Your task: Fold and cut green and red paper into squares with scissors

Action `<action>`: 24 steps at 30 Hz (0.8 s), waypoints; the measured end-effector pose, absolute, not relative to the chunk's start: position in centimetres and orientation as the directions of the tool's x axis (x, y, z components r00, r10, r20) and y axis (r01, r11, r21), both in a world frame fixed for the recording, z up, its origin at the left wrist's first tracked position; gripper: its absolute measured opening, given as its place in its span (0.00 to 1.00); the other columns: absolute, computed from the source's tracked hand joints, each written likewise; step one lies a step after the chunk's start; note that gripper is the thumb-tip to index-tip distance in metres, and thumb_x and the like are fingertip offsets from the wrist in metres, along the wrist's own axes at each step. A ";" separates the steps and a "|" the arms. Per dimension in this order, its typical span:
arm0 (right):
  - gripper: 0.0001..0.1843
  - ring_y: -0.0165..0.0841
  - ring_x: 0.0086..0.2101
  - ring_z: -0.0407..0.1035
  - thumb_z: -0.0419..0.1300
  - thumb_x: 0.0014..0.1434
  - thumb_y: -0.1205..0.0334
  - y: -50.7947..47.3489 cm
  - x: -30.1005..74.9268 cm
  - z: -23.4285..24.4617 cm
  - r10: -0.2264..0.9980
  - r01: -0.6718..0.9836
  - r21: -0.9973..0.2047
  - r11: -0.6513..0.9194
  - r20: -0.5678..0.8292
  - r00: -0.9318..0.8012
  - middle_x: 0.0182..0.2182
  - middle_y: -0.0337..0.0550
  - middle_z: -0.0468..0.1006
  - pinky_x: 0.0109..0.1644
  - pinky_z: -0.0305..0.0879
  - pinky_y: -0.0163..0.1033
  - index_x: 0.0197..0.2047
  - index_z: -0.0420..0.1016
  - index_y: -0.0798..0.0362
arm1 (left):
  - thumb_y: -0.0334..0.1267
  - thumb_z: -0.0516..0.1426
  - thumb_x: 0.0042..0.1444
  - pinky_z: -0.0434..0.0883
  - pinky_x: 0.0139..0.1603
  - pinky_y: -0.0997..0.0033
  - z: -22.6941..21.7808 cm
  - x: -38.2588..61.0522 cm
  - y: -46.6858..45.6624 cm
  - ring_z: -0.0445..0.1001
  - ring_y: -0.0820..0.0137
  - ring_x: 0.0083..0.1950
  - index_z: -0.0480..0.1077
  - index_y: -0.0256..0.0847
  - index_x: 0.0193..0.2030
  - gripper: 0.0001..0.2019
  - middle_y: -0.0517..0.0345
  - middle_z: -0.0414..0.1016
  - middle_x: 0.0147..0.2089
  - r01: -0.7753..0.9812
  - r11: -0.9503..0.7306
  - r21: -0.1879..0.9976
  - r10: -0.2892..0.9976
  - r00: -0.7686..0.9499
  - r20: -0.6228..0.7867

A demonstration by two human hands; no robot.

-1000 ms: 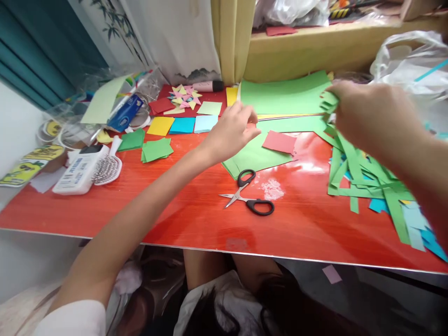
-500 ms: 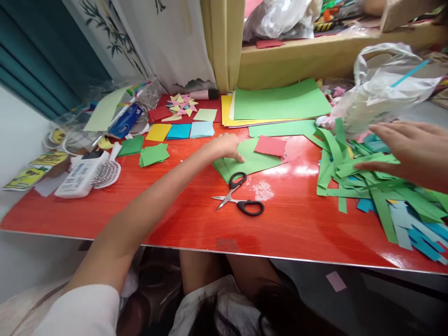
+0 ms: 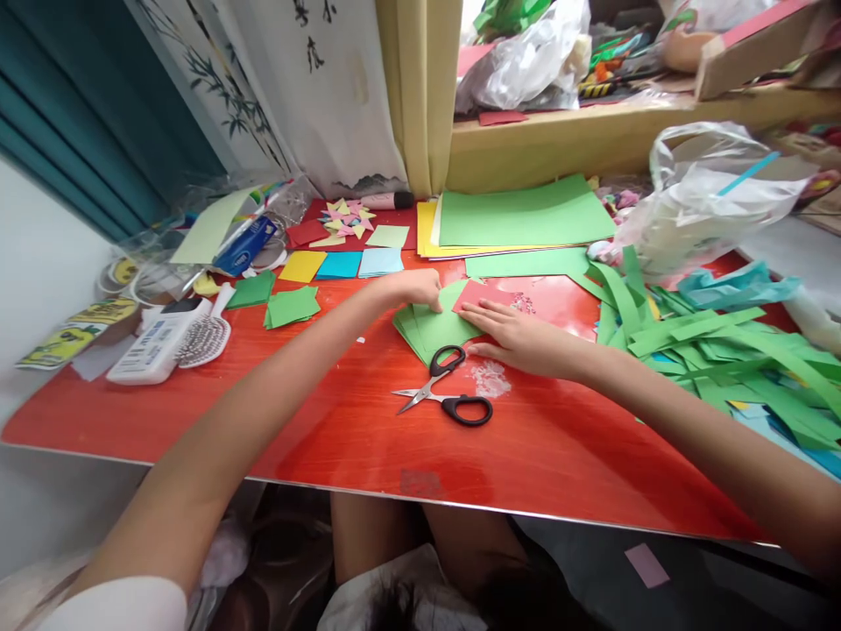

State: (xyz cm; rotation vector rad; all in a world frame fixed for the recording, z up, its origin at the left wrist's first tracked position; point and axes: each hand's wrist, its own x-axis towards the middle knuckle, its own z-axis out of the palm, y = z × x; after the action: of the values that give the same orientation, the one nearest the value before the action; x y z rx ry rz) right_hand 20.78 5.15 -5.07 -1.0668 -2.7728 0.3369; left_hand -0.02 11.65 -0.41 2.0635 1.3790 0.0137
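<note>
My left hand (image 3: 420,287) is curled at the upper left edge of a few overlapping sheets of green paper (image 3: 420,331), a fingertip pressing on them. From the right, my right hand (image 3: 509,335) reaches in with its fingers stretched out, laid on a square of red paper (image 3: 477,295) that rests over the green sheets. Just below these sheets lies a pair of scissors (image 3: 430,386) with black handles, its blades spread. The hands partly cover both the red square and the green sheets.
Loose green paper strips (image 3: 716,337) heap on the right, below a clear plastic bag (image 3: 710,206). Stacked large green sheets (image 3: 519,215) lie at the back. Small green squares (image 3: 293,307), a hairbrush (image 3: 205,337) and a white bottle (image 3: 158,342) are on the left.
My right hand has moved left from above the green strips to the red square. The red square now sits further left over the green sheets. My left hand stays at the green paper.
</note>
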 end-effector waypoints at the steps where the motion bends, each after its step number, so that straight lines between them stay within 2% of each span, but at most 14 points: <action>1: 0.35 0.46 0.64 0.46 0.44 0.63 0.43 4.9 20.7 -5.0 0.668 0.630 -0.284 0.723 0.058 -0.742 0.64 0.47 0.55 0.65 0.51 0.55 0.66 0.54 0.55 | 0.41 0.64 0.36 0.65 0.43 0.60 -0.2 -0.2 11.6 0.70 0.53 0.46 0.74 0.37 0.36 0.17 0.47 0.75 0.38 0.832 -0.201 0.517 0.842 0.417 -0.343; 5: 0.32 0.41 0.65 0.44 0.41 0.65 0.46 4.3 20.7 -4.9 0.659 0.599 -0.358 0.716 0.064 -0.750 0.65 0.43 0.53 0.66 0.48 0.52 0.67 0.51 0.52 | 0.42 0.58 0.44 0.66 0.44 0.62 0.3 -0.9 11.1 0.71 0.58 0.47 0.74 0.37 0.42 0.18 0.49 0.76 0.45 0.823 -0.118 0.555 0.863 0.362 -0.353; 7: 0.29 0.39 0.63 0.49 0.40 0.66 0.50 4.3 20.9 -4.8 0.674 0.601 -0.395 0.695 0.066 -0.736 0.65 0.42 0.55 0.64 0.54 0.50 0.67 0.50 0.49 | 0.40 0.58 0.43 0.66 0.47 0.64 0.3 -1.1 11.0 0.70 0.59 0.50 0.73 0.36 0.46 0.21 0.49 0.74 0.50 0.816 -0.141 0.561 0.839 0.400 -0.370; 10: 0.27 0.40 0.56 0.63 0.40 0.66 0.55 4.6 20.9 -5.0 0.702 0.621 -0.401 0.674 0.086 -0.707 0.62 0.42 0.61 0.56 0.65 0.49 0.67 0.49 0.46 | 0.36 0.58 0.40 0.65 0.48 0.67 0.0 -1.3 11.0 0.68 0.59 0.53 0.70 0.36 0.51 0.26 0.50 0.72 0.53 0.792 -0.189 0.580 0.798 0.468 -0.380; 12: 0.26 0.42 0.55 0.65 0.42 0.66 0.56 4.8 20.8 -5.2 0.714 0.644 -0.336 0.688 0.150 -0.684 0.60 0.45 0.64 0.54 0.67 0.50 0.66 0.52 0.48 | 0.35 0.57 0.41 0.65 0.48 0.68 -0.1 -1.3 11.1 0.68 0.60 0.53 0.68 0.34 0.53 0.28 0.48 0.71 0.54 0.778 -0.206 0.593 0.792 0.489 -0.365; 14: 0.26 0.45 0.56 0.63 0.46 0.64 0.57 5.0 20.6 -5.5 0.720 0.680 -0.237 0.694 0.226 -0.656 0.59 0.52 0.65 0.55 0.65 0.52 0.64 0.57 0.54 | 0.35 0.57 0.41 0.65 0.48 0.68 0.0 -1.2 11.0 0.68 0.60 0.53 0.66 0.32 0.54 0.29 0.46 0.70 0.55 0.772 -0.211 0.599 0.800 0.488 -0.348; 17: 0.23 0.47 0.55 0.64 0.46 0.64 0.61 5.4 20.7 -5.7 0.707 0.703 -0.129 0.700 0.263 -0.656 0.56 0.58 0.68 0.54 0.66 0.53 0.60 0.62 0.61 | 0.35 0.57 0.42 0.66 0.47 0.69 0.2 -1.2 10.9 0.68 0.61 0.53 0.65 0.32 0.55 0.29 0.45 0.68 0.57 0.755 -0.195 0.626 0.814 0.481 -0.327; 21: 0.21 0.46 0.52 0.67 0.44 0.63 0.70 5.7 21.3 -5.4 0.644 0.653 -0.063 0.755 0.258 -0.720 0.54 0.58 0.70 0.49 0.69 0.51 0.57 0.66 0.60 | 0.34 0.57 0.42 0.66 0.47 0.68 0.2 -1.3 11.3 0.67 0.61 0.54 0.65 0.34 0.55 0.29 0.44 0.66 0.58 0.763 -0.216 0.609 0.819 0.481 -0.312; 24: 0.20 0.46 0.49 0.70 0.45 0.61 0.73 5.9 21.5 -4.8 0.617 0.632 -0.044 0.774 0.279 -0.736 0.50 0.57 0.74 0.46 0.70 0.51 0.53 0.70 0.58 | 0.34 0.57 0.42 0.65 0.49 0.68 0.1 -1.5 11.9 0.67 0.62 0.54 0.66 0.35 0.55 0.29 0.46 0.67 0.58 0.768 -0.236 0.595 0.819 0.487 -0.304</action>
State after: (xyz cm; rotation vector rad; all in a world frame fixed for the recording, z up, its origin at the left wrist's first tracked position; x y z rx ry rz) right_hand 21.53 5.85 -4.75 -0.9689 -2.6899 -0.0774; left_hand -1.48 11.88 0.13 2.0287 1.3050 0.0912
